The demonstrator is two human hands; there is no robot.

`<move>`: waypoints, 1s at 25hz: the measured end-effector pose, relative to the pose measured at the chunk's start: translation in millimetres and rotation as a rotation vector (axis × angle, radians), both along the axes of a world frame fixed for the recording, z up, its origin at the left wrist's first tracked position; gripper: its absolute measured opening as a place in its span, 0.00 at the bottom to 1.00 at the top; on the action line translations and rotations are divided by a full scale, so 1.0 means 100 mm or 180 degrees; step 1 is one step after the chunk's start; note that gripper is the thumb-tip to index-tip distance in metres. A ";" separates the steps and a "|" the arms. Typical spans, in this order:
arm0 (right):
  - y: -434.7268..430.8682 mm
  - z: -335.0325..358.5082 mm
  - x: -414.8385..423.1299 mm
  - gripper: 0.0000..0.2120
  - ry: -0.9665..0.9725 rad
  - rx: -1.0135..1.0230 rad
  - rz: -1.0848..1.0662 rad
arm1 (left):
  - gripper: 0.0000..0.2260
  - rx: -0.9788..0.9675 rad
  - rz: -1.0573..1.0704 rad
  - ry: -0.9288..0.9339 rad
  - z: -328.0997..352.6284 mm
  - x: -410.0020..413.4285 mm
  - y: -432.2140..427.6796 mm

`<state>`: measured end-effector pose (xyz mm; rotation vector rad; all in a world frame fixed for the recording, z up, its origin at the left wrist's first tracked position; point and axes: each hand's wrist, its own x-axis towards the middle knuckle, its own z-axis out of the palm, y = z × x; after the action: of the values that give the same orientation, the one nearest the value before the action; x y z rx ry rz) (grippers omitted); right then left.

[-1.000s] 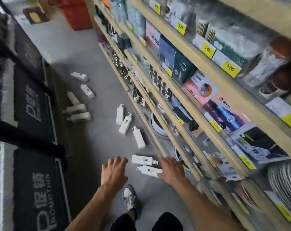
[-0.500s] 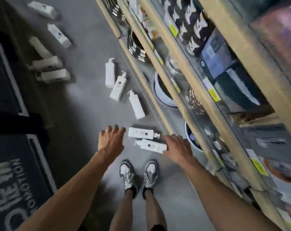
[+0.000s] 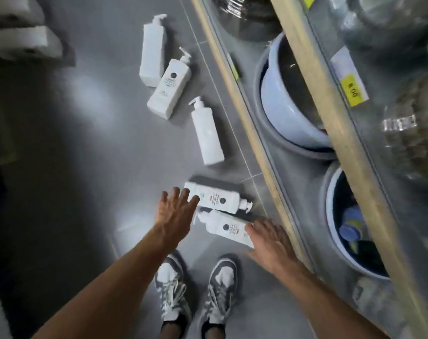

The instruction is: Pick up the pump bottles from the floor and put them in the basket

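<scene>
Both hands have dropped lower than half a second back, and the view has tipped down with them, so the two nearest pump bottles now sit right at the fingertips. Far left, a couple of white bottles (image 3: 19,41) are just a blur on the floor (image 3: 85,143), which is smooth grey tile with a glossy sheen. Left hand (image 3: 176,211) reaches forward on a straight arm, back of the hand up, grip spread wide. Its fingertips overlap the flat base end of the upper bottle (image 3: 215,198); can't tell if they actually touch it. Right under that lies the lower bottle (image 3: 229,227), pump pointing the opposite way. Both are white plastic, squared-off, with small printed labels. Further up the floor are three more pump bottles (image 3: 170,88), also lying flat, two of them touching. Down by the wrists, grey and white laced sneakers (image 3: 170,289). Right hand (image 3: 269,238) is palm down, grip flat with fingers straight and close together, covering the lower bottle's base end. Right of all that runs the shelf (image 3: 244,113) with its pale wooden edge, holding round pale blue plastic basins (image 3: 289,111) and a yellow price tag (image 3: 352,88).
</scene>
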<state>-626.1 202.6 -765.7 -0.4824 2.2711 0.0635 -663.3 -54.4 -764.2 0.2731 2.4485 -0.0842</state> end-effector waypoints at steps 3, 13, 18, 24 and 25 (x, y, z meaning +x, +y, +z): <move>0.00 -0.60 0.11 0.29 -0.0001 -0.0032 -0.0110 | 0.27 0.0095 -0.0107 0.0052 -0.61 0.00 0.10; -0.19 -1.94 0.43 0.37 0.0437 -0.0376 -0.0849 | 0.26 0.0572 -0.0465 0.0258 -2.15 -0.24 0.42; -0.24 -2.08 0.43 0.38 0.0395 -0.0230 -0.0730 | 0.24 0.0854 -0.0569 0.0384 -2.30 -0.28 0.40; -0.31 -1.76 0.26 0.42 0.0174 0.0104 -0.0809 | 0.26 0.0605 0.0270 0.0214 -1.83 -0.39 -0.02; -0.33 -1.61 0.22 0.40 0.0012 0.0166 -0.0852 | 0.26 0.0557 0.0422 0.0214 -1.69 -0.38 -0.15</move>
<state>-604.4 169.5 -926.4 -0.1483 2.3115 -0.0118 -701.6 -69.9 -933.1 0.1860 2.5374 0.1821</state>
